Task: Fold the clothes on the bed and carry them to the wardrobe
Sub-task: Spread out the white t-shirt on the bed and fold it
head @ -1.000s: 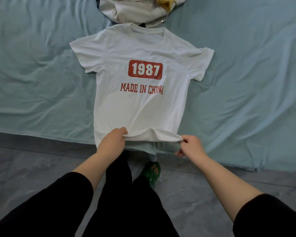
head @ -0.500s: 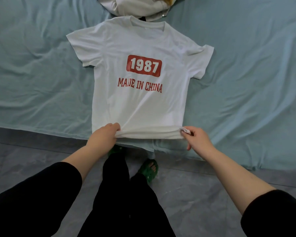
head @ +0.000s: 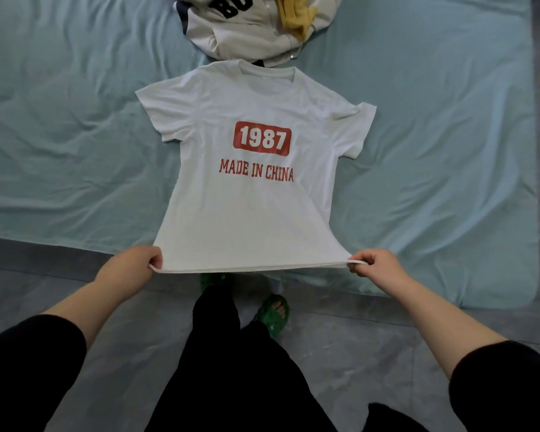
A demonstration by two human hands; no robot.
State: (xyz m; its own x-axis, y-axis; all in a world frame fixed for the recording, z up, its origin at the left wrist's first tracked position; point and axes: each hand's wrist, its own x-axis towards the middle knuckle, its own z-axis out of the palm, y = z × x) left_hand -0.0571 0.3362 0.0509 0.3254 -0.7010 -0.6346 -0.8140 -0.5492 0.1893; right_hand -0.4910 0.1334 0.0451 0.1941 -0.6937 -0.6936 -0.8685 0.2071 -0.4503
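One white T-shirt (head: 256, 213) on bed (head: 75, 120), hem corners pinched, left grip (head: 134, 266), right grip (head: 376, 266), two green sandals (head: 273, 313)

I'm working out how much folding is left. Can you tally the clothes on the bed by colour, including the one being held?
White: 1, the T-shirt with red print, its hem pinched by the left hand and right hand.
Cream: 1, the garment with dark letters.
Yellow: 1, the crumpled piece on top of it.
Total: 3 that show.
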